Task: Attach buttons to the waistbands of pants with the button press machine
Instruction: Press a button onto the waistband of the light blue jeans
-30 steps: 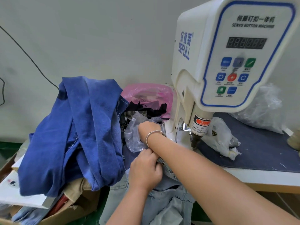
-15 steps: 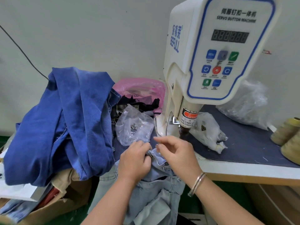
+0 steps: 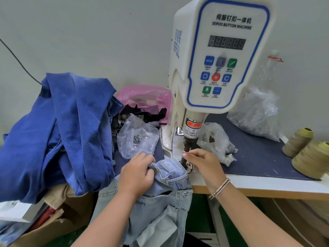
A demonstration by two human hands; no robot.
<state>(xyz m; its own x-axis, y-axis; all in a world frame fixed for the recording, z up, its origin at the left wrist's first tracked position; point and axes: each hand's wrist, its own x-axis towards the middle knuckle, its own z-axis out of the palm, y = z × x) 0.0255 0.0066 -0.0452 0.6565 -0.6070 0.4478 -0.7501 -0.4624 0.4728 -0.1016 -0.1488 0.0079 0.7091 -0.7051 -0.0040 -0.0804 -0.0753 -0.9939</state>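
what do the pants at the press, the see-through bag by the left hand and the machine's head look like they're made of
Pants: pale washed denim, matte, going by the visible weave, stitched seams and metal rivets. See-through bag: thin clear plastic film, glossy and crinkled, small metal pieces showing through. Machine head: likely moulded cream plastic, smooth with a slight sheen, though painted metal can't be ruled out.

Directly beyond the hands the machine's ram [image 3: 188,145] comes down onto the light denim waistband [image 3: 168,169], with the right hand [image 3: 204,166] touching its tip and the left hand [image 3: 137,172] just beside. Left of the left hand, a heap of blue garments [image 3: 58,132] blocks the way. A clear bag [image 3: 137,138] lies just beyond it. Right of the right hand, another bag [image 3: 216,141] sits near; past it the dark mat on the table [image 3: 258,157] lies bare up to the thread cones [image 3: 309,154].
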